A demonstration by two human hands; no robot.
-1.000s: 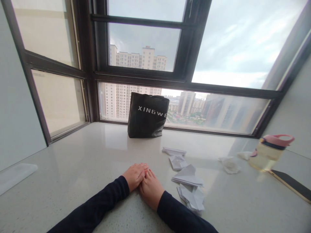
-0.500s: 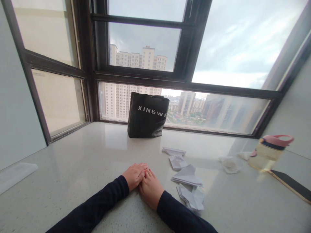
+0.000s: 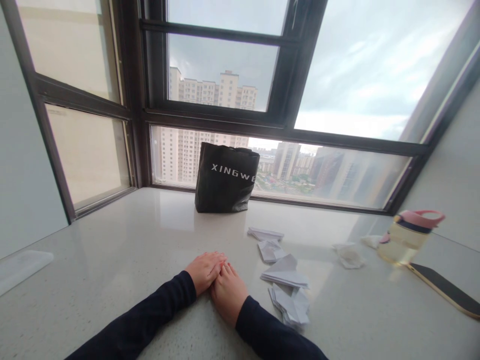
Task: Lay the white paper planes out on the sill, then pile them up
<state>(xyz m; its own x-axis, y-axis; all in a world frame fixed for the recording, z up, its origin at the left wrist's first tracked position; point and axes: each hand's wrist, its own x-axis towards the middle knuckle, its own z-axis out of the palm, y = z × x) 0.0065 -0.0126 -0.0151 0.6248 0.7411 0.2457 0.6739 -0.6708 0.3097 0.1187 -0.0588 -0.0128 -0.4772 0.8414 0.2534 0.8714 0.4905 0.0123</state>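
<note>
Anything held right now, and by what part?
Nothing held. The left hand and right hand touch each other; the folded papers lie beside them.

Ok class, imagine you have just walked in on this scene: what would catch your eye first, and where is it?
The black bag with white lettering probably comes first, standing before the bright window. Next, the left hand and right hand meet at front centre, with folded white papers just to their right. The pink-lidded bottle adds colour at far right.
</note>
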